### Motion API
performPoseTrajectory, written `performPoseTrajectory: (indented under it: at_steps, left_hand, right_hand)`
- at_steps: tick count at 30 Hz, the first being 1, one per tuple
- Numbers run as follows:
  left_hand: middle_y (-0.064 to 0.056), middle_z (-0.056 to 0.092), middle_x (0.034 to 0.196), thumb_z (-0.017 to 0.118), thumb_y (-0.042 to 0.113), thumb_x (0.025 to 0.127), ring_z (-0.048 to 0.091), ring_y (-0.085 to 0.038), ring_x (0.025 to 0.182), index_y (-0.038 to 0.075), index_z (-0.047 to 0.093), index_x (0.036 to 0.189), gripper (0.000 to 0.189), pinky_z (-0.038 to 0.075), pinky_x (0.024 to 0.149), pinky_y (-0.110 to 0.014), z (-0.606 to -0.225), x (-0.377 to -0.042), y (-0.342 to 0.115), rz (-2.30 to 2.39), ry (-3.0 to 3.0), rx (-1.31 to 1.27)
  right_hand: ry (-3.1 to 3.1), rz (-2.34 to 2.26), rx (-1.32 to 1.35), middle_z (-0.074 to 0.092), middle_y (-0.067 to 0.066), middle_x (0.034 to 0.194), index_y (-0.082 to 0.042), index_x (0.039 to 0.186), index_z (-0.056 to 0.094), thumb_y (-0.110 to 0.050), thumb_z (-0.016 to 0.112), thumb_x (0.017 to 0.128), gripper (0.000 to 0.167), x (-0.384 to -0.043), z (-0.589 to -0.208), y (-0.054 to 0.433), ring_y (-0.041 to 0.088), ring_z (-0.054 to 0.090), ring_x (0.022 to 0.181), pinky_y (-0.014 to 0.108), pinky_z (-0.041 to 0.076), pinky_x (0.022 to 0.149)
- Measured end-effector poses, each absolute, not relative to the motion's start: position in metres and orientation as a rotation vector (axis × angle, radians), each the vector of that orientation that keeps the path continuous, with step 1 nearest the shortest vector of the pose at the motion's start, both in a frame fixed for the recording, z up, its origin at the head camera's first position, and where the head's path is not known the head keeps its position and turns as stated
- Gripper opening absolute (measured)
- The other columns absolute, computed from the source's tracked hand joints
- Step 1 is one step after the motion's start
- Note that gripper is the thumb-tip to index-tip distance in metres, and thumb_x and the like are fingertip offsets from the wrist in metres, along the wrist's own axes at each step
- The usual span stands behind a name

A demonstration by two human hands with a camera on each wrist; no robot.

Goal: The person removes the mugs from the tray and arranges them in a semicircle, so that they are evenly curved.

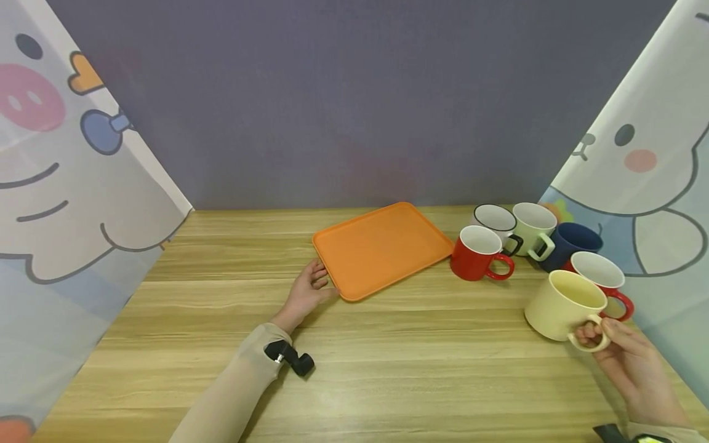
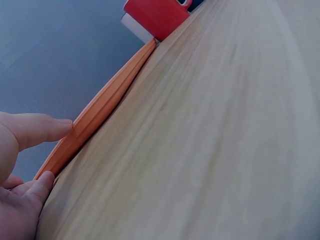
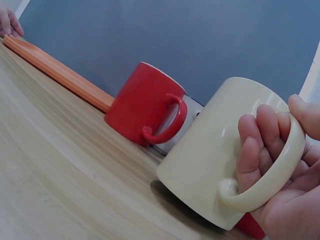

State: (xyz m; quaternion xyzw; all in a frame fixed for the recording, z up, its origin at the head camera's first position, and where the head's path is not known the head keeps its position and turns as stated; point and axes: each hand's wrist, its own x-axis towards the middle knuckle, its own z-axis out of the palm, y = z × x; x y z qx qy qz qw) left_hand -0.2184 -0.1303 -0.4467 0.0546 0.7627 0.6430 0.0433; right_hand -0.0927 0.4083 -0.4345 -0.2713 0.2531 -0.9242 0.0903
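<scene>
My right hand [image 1: 631, 354] grips the handle of a pale yellow mug [image 1: 562, 311] at the right of the table. In the right wrist view, its fingers pass through the loop of that yellow mug [image 3: 215, 150], the thumb lies on top of the handle, and a dark shadow shows beneath the base. At the near left corner of an orange tray [image 1: 382, 249], my left hand [image 1: 307, 289] has its fingers along the left edge and its thumb at the front rim. The left wrist view shows the straight thumb [image 2: 47, 127] touching the tray's side [image 2: 95, 112].
A red mug [image 1: 473, 261] stands against the tray's right corner. Behind and beside it are a white mug with a black rim [image 1: 495, 218], a pale green mug [image 1: 532, 224] and a dark blue mug [image 1: 573, 246]. Another red mug [image 1: 600, 274] stands behind the yellow one. A grey wall [image 1: 354, 111] bounds the back.
</scene>
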Motion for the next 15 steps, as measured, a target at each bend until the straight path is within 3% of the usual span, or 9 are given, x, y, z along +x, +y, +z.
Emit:
performPoseTrajectory:
  at_steps: [15]
  left_hand:
    - [-0.03, 0.038, 0.148, 0.074, -0.009, 0.078, 0.043, -0.042, 0.133, -0.011, 0.021, 0.152, 0.092, 0.041, 0.111, -0.048, -0.4455, -0.2183, -0.1306, 1.985, 2.341, 0.179]
  right_hand:
    - [0.744, -2.787, -0.779, 0.06, 0.039, 0.105, 0.03, 0.114, 0.051, 0.001, 0.006, 0.106, 0.054, -0.0916, -0.438, 0.4096, 0.046, 0.061, 0.105, 0.046, 0.052, 0.098]
